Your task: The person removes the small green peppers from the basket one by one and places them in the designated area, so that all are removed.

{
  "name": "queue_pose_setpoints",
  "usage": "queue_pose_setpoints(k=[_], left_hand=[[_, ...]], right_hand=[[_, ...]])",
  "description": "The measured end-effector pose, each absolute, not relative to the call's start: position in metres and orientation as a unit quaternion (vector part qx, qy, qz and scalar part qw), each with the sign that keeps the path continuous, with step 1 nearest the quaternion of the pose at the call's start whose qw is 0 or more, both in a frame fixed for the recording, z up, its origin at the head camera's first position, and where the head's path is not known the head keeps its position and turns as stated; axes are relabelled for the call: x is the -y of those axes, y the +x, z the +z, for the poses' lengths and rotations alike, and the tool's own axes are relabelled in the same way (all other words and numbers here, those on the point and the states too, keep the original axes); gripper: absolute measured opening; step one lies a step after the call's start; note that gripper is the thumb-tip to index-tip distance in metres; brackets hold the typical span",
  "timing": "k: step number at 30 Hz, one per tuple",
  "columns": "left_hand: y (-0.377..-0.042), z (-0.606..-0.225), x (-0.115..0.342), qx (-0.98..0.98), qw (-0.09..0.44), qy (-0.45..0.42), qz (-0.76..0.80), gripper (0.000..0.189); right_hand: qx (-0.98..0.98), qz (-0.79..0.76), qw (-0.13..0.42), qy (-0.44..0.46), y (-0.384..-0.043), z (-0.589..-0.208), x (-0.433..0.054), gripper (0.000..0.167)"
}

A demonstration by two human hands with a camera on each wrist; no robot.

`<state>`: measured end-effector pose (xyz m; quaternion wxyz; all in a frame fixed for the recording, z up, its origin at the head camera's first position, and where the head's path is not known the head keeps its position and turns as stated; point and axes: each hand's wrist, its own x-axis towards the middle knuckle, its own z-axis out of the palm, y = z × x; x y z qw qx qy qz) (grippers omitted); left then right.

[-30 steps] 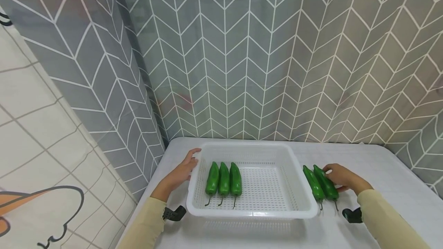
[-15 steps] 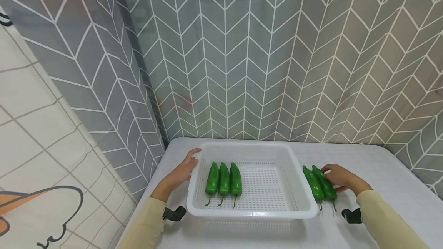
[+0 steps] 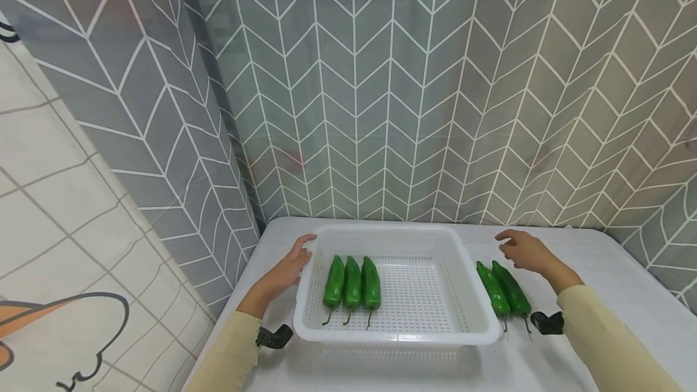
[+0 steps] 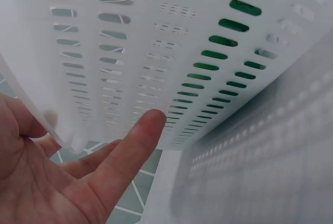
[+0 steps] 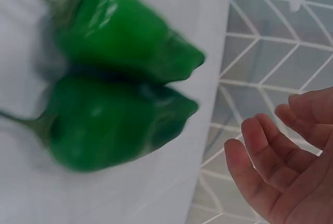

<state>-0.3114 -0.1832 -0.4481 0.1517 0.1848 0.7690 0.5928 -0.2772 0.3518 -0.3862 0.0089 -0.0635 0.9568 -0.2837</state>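
Observation:
A white slotted plastic basket (image 3: pixel 397 337) holds three long green peppers (image 3: pixel 352 283) side by side near its left wall. My left hand (image 3: pixel 284 272) rests at the basket's left rim; in the left wrist view, its fingers (image 4: pixel 140 135) lie loosely extended against the outer wall, below the rim. Two more green peppers (image 5: pixel 125 31) lie touching along their sides on the table, right of the basket, stems toward me. My right hand (image 3: pixel 527 251) is raised just beyond their tips, holding nothing, its fingers (image 5: pixel 255 135) loosely bent and apart from them.
A white cloth covers the table (image 3: pixel 588 259). Behind it hangs a grey curtain (image 3: pixel 381 107) with white chevron lines, and a pale grid-patterned cloth (image 3: pixel 65 198) hangs at the left. Dark wrist straps with small cameras (image 3: pixel 547 323) sit at both cuffs.
My right hand has let go of the right-hand pepper, after nudging it slightly left against its neighbour, and has lifted up and away. The left hand and basket stay put.

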Motion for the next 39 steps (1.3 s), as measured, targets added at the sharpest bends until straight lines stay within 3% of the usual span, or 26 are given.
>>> queue_pose_setpoints(k=[20, 39], left_hand=[[-0.312, -0.446, 0.184, -0.767, 0.158, 0.19, 0.592, 0.049], [-0.311, -0.445, 0.184, -0.773, 0.157, 0.191, 0.584, 0.05]], right_hand=[[-0.947, -0.286, -0.026, -0.147, -0.284, -0.343, -0.3, 0.037], [-0.938, -0.292, -0.011, -0.187, -0.294, -0.319, -0.249, 0.037]])
